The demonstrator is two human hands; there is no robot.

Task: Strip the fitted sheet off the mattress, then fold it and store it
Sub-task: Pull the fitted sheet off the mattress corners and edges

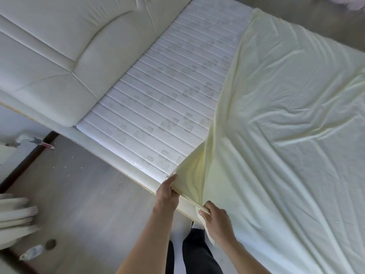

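Note:
A pale yellow fitted sheet (pixel 286 115) covers the right part of the mattress and is peeled back from the head end. The bare white quilted mattress (pixel 158 99) shows between the sheet and the headboard. My left hand (pixel 167 192) pinches the sheet's pulled-back corner at the near edge of the bed. My right hand (pixel 215 220) grips the sheet's hem a little to the right, where the cloth hangs over the bed's side.
A cream padded headboard (pixel 59 56) runs along the upper left. The bed frame's edge (pixel 122 167) borders a grey wood floor (pixel 88 204). A plastic bottle (pixel 31 253) lies on the floor at lower left, near a curtain (pixel 13 212). My legs stand below the bed edge.

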